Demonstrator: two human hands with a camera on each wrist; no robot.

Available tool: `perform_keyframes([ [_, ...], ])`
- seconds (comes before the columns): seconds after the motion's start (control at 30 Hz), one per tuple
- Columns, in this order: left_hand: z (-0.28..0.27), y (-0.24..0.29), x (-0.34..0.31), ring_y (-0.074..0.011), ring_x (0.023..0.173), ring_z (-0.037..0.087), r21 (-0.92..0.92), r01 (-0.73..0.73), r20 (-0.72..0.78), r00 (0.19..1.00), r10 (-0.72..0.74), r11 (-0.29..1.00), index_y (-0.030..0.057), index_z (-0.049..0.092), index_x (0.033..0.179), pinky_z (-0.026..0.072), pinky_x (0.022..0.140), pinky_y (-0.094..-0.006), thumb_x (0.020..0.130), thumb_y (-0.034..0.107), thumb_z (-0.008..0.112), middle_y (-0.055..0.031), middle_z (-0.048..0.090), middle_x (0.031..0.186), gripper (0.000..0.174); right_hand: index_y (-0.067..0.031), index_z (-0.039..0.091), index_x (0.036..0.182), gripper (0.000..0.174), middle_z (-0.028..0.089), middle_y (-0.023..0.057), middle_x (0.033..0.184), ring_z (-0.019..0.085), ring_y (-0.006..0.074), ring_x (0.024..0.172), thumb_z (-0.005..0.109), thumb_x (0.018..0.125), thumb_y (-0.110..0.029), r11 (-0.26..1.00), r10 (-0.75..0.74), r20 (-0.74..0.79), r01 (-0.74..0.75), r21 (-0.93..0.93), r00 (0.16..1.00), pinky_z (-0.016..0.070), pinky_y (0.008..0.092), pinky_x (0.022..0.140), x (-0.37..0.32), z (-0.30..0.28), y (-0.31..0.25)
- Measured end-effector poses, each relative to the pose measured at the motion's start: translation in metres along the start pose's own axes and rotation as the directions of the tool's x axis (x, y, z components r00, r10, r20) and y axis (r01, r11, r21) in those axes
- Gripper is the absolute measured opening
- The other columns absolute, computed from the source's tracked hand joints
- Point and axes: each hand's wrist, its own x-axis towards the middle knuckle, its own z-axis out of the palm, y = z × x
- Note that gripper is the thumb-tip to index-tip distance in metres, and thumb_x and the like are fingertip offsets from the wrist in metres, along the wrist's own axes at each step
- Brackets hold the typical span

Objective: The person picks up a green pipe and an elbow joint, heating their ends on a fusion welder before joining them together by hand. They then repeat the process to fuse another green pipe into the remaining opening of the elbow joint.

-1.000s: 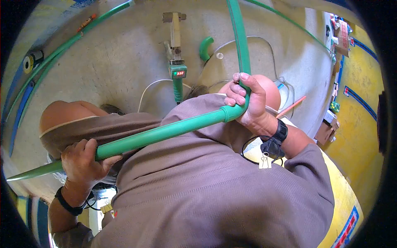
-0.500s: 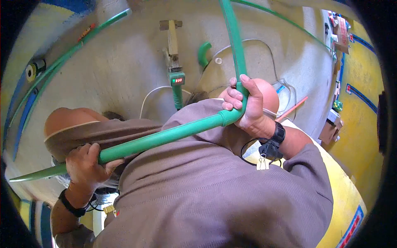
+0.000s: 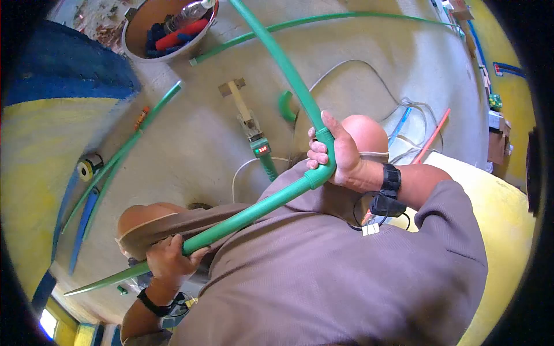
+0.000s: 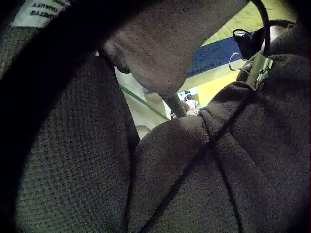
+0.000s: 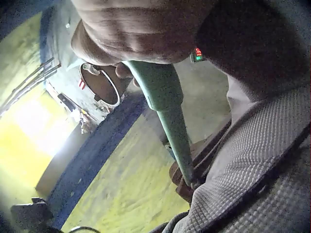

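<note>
Two long green plastic pipes meet in a green elbow fitting [image 3: 323, 172] above the lap. My right hand [image 3: 341, 151] grips the elbow, its fingers curled over one side and the thumb lying up along it. One pipe [image 3: 283, 63] runs from there up past the top of the head view. Toward the lower left goes the other pipe [image 3: 248, 216], with my left hand [image 3: 172, 258] wrapped round it near its far part. The right wrist view shows the elbow's collar [image 5: 163, 92] below the palm. In the left wrist view, the hand [image 4: 150, 58] hides its hold.
A pipe welding tool [image 3: 261, 147] with a lit red display lies on the floor ahead, beside a curved green piece [image 3: 285, 106]. Loose green pipes [image 3: 118, 153] lie left. A bucket [image 3: 130, 43] of tools stands at upper left; a grey cable [image 3: 369, 72] loops right.
The head view has swung left, bringing the bucket and blue-yellow wall into sight. The joined pipes tilt more steeply in view. Both hands keep their holds.
</note>
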Motion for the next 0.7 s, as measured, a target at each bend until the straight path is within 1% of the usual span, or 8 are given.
perform_keyframes([
  [0.1,-0.0007,0.0000,0.0004,-0.0323,0.050,0.058,-0.001,0.007,0.018,1.000,-0.007,1.000,0.0091,0.056,0.067,0.0469,0.047,-0.0413,0.063,0.056,0.076,-0.0110,0.056,0.057,0.052,-0.0107,0.050,0.088,0.051,0.038,-0.0050,0.054,0.039,0.0091,0.042,0.064,0.082,-0.059,1.000,-0.013,-0.008,0.013,-0.007,1.000,0.0416,0.0290,0.052,0.0000,0.0002,0.0000],
  [0.23,-0.0016,0.0021,0.0016,-0.0321,0.052,0.059,-0.019,0.001,-0.003,1.000,-0.001,1.000,0.0091,0.056,0.068,0.0474,0.048,-0.0415,0.064,0.056,0.076,-0.0111,0.057,0.058,0.051,-0.0109,0.050,0.087,0.050,0.039,-0.0050,0.054,0.039,0.0090,0.041,0.064,0.081,-0.059,1.000,-0.002,0.006,0.002,0.011,1.000,0.0416,0.0289,0.052,0.0020,-0.0032,0.0008],
  [0.3,-0.0029,0.0028,0.0025,-0.0322,0.052,0.059,-0.011,0.006,0.032,0.999,-0.006,1.000,0.0091,0.057,0.070,0.0476,0.048,-0.0417,0.065,0.055,0.075,-0.0111,0.058,0.058,0.050,-0.0109,0.050,0.086,0.050,0.039,-0.0050,0.053,0.039,0.0089,0.041,0.064,0.081,-0.059,1.000,-0.007,-0.012,0.007,-0.004,1.000,0.0416,0.0287,0.052,0.0011,-0.0013,0.0005],
  [0.4,-0.0008,0.0008,0.0020,-0.0324,0.053,0.060,-0.016,0.000,0.037,0.999,0.000,1.000,0.0091,0.056,0.070,0.0476,0.048,-0.0418,0.065,0.055,0.075,-0.0110,0.058,0.058,0.050,-0.0110,0.050,0.086,0.050,0.039,-0.0050,0.053,0.039,0.0087,0.041,0.065,0.081,-0.059,1.000,0.004,-0.008,-0.004,0.009,1.000,0.0413,0.0285,0.052,0.0010,-0.0015,0.0000],
  [0.53,-0.0018,0.0017,0.0026,-0.0326,0.053,0.060,0.001,0.004,0.031,1.000,-0.004,1.000,0.0092,0.056,0.069,0.0476,0.048,-0.0417,0.065,0.055,0.075,-0.0116,0.058,0.058,0.050,-0.0109,0.050,0.086,0.050,0.039,-0.0051,0.053,0.039,0.0086,0.041,0.065,0.081,-0.059,1.000,0.005,-0.014,-0.004,0.008,1.000,0.0409,0.0284,0.052,-0.0011,0.0013,-0.0007],
  [0.63,0.0005,0.0003,0.0002,-0.0332,0.052,0.059,-0.011,0.005,0.030,1.000,-0.005,1.000,0.0092,0.056,0.068,0.0477,0.048,-0.0417,0.066,0.055,0.075,-0.0121,0.057,0.058,0.050,-0.0108,0.050,0.087,0.050,0.039,-0.0051,0.053,0.039,0.0086,0.042,0.065,0.081,-0.058,1.000,0.008,-0.022,-0.008,-0.003,1.000,0.0408,0.0284,0.051,-0.0013,0.0016,-0.0004],
  [0.7,0.0000,0.0009,0.0018,-0.0337,0.052,0.059,-0.039,0.005,0.002,1.000,-0.005,0.999,0.0088,0.056,0.068,0.0478,0.048,-0.0418,0.066,0.055,0.075,-0.0123,0.057,0.058,0.050,-0.0107,0.050,0.088,0.050,0.039,-0.0051,0.053,0.039,0.0087,0.042,0.065,0.081,-0.058,1.000,-0.005,-0.022,0.005,-0.002,1.000,0.0407,0.0282,0.051,0.0003,0.0001,-0.0001],
])
